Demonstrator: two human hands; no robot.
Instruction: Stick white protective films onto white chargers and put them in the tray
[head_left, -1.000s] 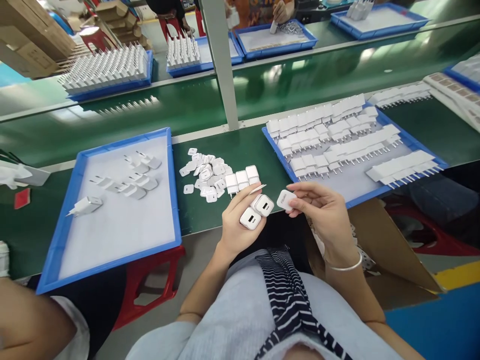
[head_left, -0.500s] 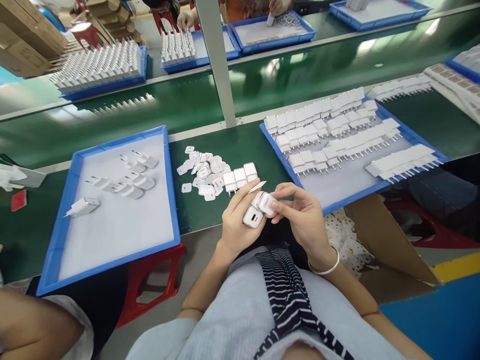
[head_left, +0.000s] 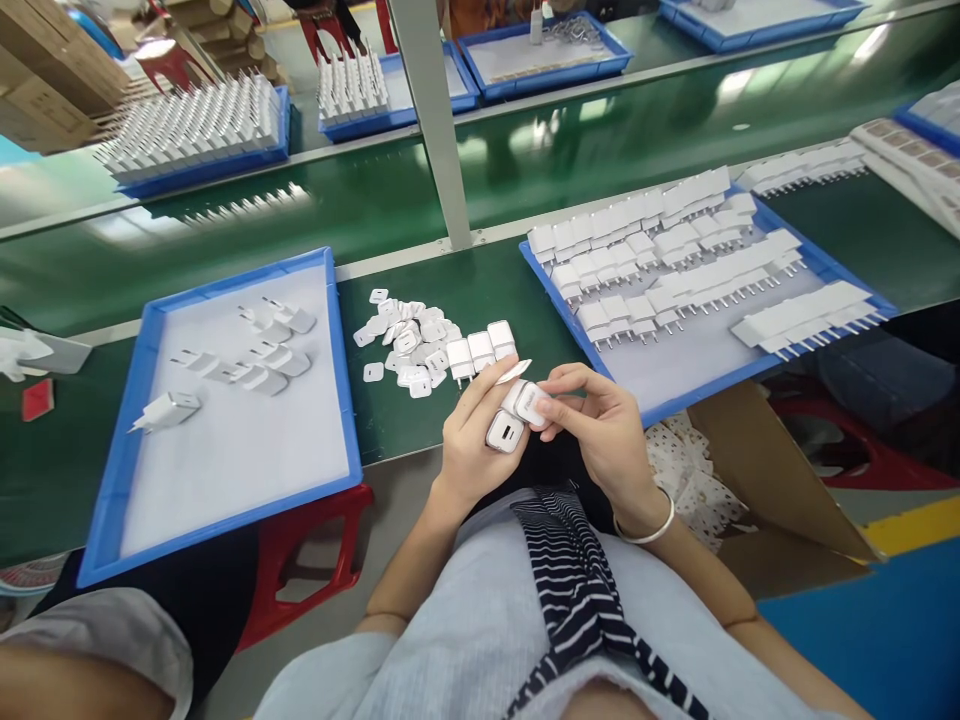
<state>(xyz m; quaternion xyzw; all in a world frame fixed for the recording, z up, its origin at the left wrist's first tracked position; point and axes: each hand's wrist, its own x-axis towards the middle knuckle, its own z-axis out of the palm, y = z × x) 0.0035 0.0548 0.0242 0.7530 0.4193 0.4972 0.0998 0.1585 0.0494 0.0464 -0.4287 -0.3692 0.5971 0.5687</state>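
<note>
My left hand (head_left: 474,436) is closed round a white USB charger (head_left: 505,432) whose port end faces up. A second white charger (head_left: 529,403) lies against it, and my right hand (head_left: 600,435) pinches that one between thumb and fingers. Between the fingers of my left hand sticks up a thin white cover plate (head_left: 516,371). Just beyond my left hand, several chargers (head_left: 481,350) stand in a short row on the green bench (head_left: 405,430). Beside them lies a loose pile of small white cover plates (head_left: 409,340).
A blue tray (head_left: 345,400) with several plug chargers (head_left: 274,355) is on the left. To the right, another blue tray (head_left: 675,405) holds rows of chargers (head_left: 720,275). A cardboard box (head_left: 780,470) with white scraps is below it. A person's arm (head_left: 82,680) shows at lower left.
My hands and the chargers in them stay almost as they were. Across the bench, another person's hands have left the trays. The arm at lower left has shifted.
</note>
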